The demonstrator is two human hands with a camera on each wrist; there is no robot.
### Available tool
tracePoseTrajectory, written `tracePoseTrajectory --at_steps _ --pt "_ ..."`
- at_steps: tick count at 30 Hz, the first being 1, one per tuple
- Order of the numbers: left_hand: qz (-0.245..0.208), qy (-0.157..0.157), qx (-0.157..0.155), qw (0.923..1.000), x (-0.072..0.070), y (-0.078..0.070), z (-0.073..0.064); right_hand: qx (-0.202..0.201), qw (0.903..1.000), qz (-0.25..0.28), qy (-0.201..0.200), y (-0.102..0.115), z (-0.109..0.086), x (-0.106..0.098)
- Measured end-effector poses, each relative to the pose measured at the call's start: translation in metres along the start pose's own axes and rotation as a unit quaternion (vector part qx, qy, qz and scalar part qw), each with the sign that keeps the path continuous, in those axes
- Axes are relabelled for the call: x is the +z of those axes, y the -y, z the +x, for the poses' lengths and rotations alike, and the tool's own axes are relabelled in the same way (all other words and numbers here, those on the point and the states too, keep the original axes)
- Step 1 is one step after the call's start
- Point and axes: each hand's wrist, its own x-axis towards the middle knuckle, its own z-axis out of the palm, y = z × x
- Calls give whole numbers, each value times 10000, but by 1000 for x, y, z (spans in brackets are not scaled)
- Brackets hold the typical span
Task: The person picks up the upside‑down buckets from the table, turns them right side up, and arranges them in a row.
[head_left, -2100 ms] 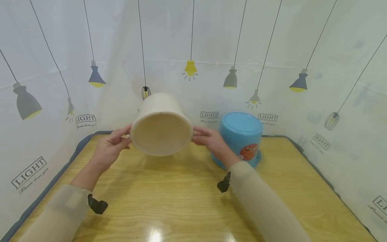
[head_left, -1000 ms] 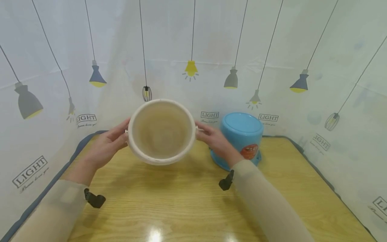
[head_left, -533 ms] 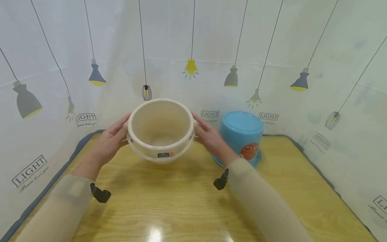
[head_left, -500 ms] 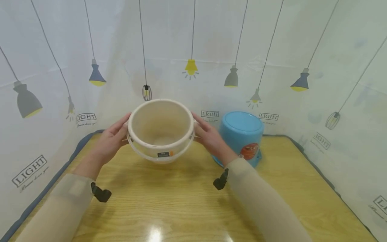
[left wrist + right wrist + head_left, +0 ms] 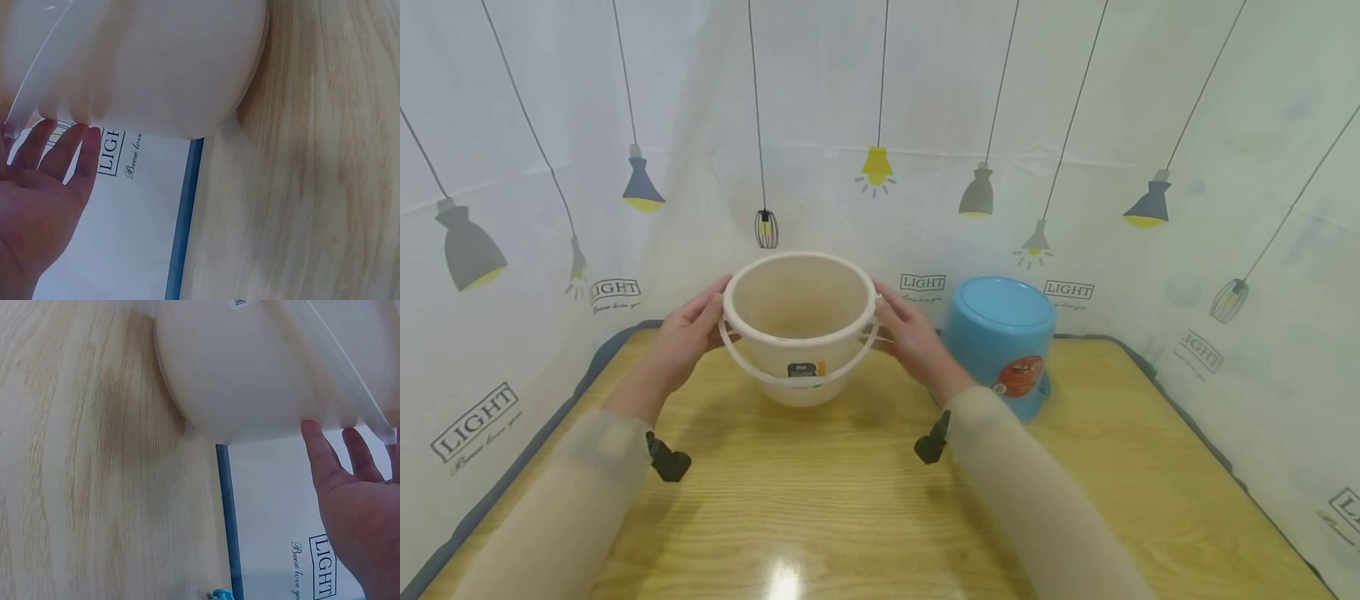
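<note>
An off-white bucket point(image 5: 801, 367) stands upright between my hands, its mouth facing up and its pale handle hanging down in front. A dark and orange label point(image 5: 805, 370) shows on its front. My left hand point(image 5: 692, 333) holds the bucket at the left side of the rim; its fingertips point(image 5: 89, 132) press the wall in the left wrist view. On the opposite side my right hand point(image 5: 913, 333) holds it likewise, with fingertips point(image 5: 310, 429) against the wall. The base is at or just above the table; contact is hard to tell.
A light-blue bucket point(image 5: 1000, 333) with a red sticker stands upside down to the right, partly behind my right forearm. The wooden table point(image 5: 820, 500) has a dark-blue edge. White curtains point(image 5: 820, 100) printed with lamps surround it at the back and sides.
The off-white bucket has turned from mouth toward me to upright, and has come down toward the table. Its handle now hangs in front. Both hands stay at its sides; the blue bucket has not moved.
</note>
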Motion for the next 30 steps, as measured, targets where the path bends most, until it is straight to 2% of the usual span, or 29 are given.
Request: tracePoseTrajectory --at_steps 7,13,16,26,30 --pt "83 -26 -480 9988 -2 7 11 177 9998 12 -104 -6 7 3" --pt "-180 0 -728 9972 -3 11 13 282 9992 -244 -175 -4 9 5" --pt "-297 44 -741 9968 -2 12 13 346 9988 -297 -166 -3 8 5" --pt "-260 15 -709 9971 2 9 12 356 9989 -257 -145 -2 11 3" --pt "-310 -62 -733 9968 3 9 11 418 9980 -369 -293 -2 11 1"
